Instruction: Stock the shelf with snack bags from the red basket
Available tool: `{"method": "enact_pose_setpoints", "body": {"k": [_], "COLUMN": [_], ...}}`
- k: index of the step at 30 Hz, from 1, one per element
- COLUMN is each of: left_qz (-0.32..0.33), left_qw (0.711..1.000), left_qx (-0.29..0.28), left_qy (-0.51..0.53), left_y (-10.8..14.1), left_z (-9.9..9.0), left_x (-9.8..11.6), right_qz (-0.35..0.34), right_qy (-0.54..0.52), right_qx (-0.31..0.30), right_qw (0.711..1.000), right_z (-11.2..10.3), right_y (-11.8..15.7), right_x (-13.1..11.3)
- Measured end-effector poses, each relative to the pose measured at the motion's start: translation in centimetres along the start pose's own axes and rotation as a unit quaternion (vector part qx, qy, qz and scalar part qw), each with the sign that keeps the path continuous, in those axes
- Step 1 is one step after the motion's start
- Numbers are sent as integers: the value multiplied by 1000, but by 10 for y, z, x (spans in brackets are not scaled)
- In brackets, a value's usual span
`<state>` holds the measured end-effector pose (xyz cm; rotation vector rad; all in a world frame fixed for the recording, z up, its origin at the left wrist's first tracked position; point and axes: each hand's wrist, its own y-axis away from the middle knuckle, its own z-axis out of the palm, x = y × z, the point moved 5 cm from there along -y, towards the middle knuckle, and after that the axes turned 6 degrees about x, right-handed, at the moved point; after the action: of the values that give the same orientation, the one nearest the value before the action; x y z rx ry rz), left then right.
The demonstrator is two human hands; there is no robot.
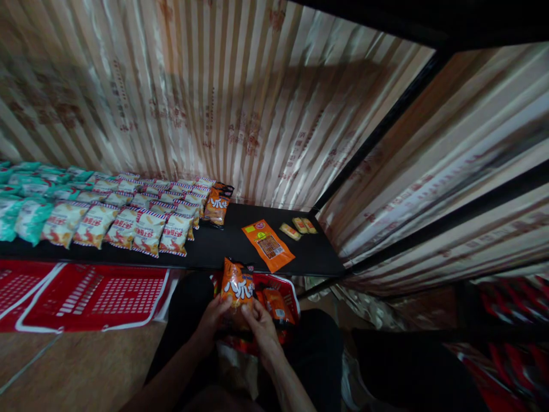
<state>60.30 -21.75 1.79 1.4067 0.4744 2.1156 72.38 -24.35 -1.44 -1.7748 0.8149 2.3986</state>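
An orange snack bag (238, 286) with large white characters is held upright between both hands, close to the shelf's front edge. My left hand (217, 313) grips its lower left side, and my right hand (260, 323) pinches its lower right side. Below the hands, between the knees, a red basket (295, 294) contains more orange snack packets (278, 306). On the black shelf (231, 243), similar orange bags (217, 205) stand at the end of the rows. A flat orange packet (269, 246) lies farther right on the shelf.
Rows of cream snack bags (141, 229) and teal bags (32, 220) fill the shelf's left side. Small yellowish packs (290, 231) lie near its right end. Red baskets (107, 294) sit under the shelf. A black frame post (377, 131) slants upward at right, before a striped sheet (240, 103).
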Motion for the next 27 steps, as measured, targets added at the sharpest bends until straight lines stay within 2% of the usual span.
{"method": "enact_pose_setpoints", "body": {"k": [3, 5, 8, 12, 14, 21, 27], "left_qz": [6, 8, 5, 30, 44, 76, 81], "left_qw": [1000, 1000, 1000, 997, 994, 996, 988], "left_qx": [-22, -11, 6, -53, -66, 26, 103], "left_qy": [0, -13, -19, 49, 70, 50, 84], "left_y": [0, -2, -10, -19, -20, -27, -47], "left_z": [0, -3, -9, -7, -6, -6, -10], "left_x": [3, 3, -1, 2, 7, 28, 31], "right_qz": [-3, -3, -5, -1, -2, 4, 7], "right_qy": [14, 20, 16, 6, 6, 5, 6], "right_qx": [-28, -50, -45, -47, -48, -49, -64], "right_qw": [999, 999, 999, 999, 999, 999, 998], "right_z": [7, 9, 8, 9, 10, 17, 22], "right_y": [2, 3, 1, -1, -2, -3, -3], "right_x": [-6, -8, -8, -2, 2, 8, 1]}}
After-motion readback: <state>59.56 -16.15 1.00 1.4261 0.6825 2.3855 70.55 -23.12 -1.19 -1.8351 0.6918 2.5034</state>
